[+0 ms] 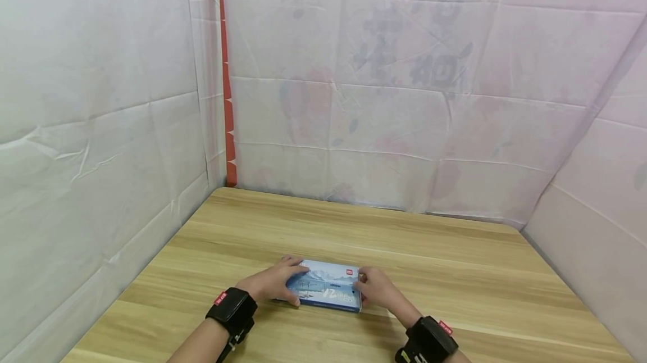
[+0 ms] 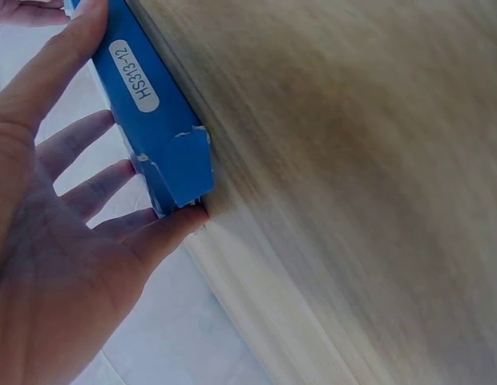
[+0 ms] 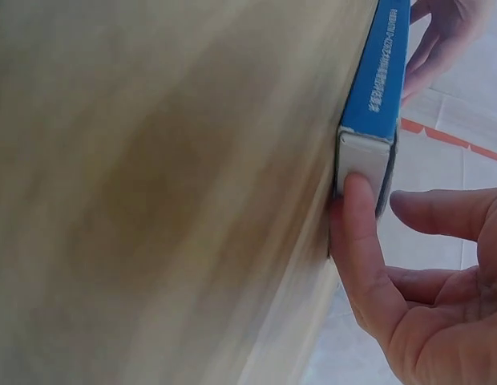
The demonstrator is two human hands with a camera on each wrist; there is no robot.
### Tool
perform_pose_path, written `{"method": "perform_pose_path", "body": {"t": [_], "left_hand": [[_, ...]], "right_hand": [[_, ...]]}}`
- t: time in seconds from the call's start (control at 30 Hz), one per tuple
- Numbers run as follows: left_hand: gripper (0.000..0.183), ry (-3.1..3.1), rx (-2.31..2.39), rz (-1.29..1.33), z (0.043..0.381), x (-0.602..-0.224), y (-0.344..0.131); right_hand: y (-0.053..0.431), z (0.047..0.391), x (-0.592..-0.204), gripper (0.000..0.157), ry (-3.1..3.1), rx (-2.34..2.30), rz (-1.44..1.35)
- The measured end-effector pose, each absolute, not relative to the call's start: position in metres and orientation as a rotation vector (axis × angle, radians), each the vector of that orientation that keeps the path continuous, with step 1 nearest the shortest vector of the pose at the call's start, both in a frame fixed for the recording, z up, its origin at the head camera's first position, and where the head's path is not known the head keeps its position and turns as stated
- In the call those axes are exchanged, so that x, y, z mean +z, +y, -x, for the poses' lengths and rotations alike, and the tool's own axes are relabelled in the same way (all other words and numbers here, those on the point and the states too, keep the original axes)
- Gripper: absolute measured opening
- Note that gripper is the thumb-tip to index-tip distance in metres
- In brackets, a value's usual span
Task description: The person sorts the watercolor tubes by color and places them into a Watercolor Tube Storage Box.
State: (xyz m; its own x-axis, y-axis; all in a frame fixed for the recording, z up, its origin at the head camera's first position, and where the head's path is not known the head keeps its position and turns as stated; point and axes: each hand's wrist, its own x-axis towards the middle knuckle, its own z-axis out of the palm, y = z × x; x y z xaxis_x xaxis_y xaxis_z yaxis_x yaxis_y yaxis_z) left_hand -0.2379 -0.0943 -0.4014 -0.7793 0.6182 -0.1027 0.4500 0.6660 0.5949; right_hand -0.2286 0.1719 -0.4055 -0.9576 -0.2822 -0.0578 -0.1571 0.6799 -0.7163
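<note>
A flat blue-and-white cardboard box with a mountain picture and a small red logo lies on the wooden table. My left hand grips its left end, fingers spread and thumb at the near edge. In the left wrist view, the box's dark blue side carries a white label reading HS313-12, and the cardboard at its corner is creased. At the other end is my right hand. The right wrist view shows one fingertip pressed on the white end flap, with the thumb close by the upper edge.
The wood-grain table stretches out around the box. Pale creased sheets stand behind it and on both sides, with a red strip at the back left corner. Black bands are strapped to both wrists.
</note>
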Motion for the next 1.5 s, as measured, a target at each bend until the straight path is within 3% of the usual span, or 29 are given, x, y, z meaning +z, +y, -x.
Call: {"method": "perform_pose_path", "body": {"t": [0.7,1.5], "left_hand": [[0.070,2.562,0.852,-0.837,0.237,-0.400,-0.100],[0.069,2.556,0.732,-0.906,0.236,-0.404,-0.043]], "right_hand": [[0.155,0.229,-0.402,0.036,2.738,-1.107,0.294],[0.214,0.214,-0.405,0.039,2.767,-1.070,0.136]]}}
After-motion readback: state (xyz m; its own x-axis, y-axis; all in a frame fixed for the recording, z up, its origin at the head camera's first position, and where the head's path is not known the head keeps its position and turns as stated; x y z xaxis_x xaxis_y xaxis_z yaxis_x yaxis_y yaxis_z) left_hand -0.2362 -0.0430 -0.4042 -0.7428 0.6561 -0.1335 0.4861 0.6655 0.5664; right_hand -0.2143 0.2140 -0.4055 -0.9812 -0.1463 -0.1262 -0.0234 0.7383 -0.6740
